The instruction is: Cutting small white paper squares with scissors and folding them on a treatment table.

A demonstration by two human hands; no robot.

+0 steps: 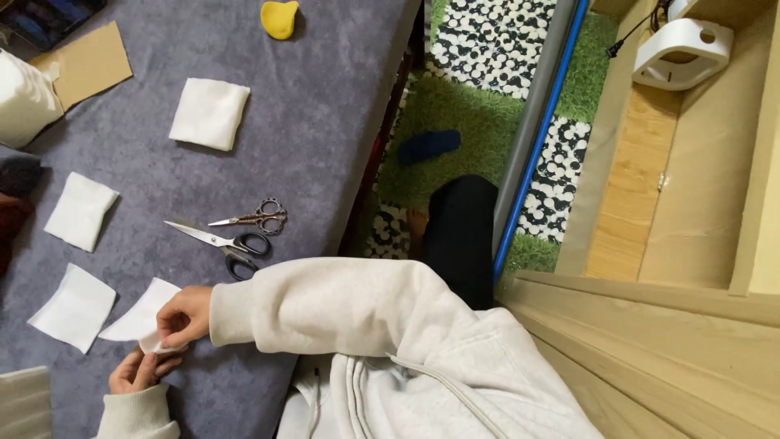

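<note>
Between both hands (162, 345): white fabric piece (140, 313), pinched.

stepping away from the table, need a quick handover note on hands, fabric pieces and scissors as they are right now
Right hand and left hand both pinch one white fabric piece at its corner.
Three more white squares lie on the grey cloth: one near the hands, one further left, a thicker folded one up top.
Black-handled scissors and small ornate scissors lie untouched beside the right sleeve.
Whether the held piece is cut or folded cannot be told.
</note>
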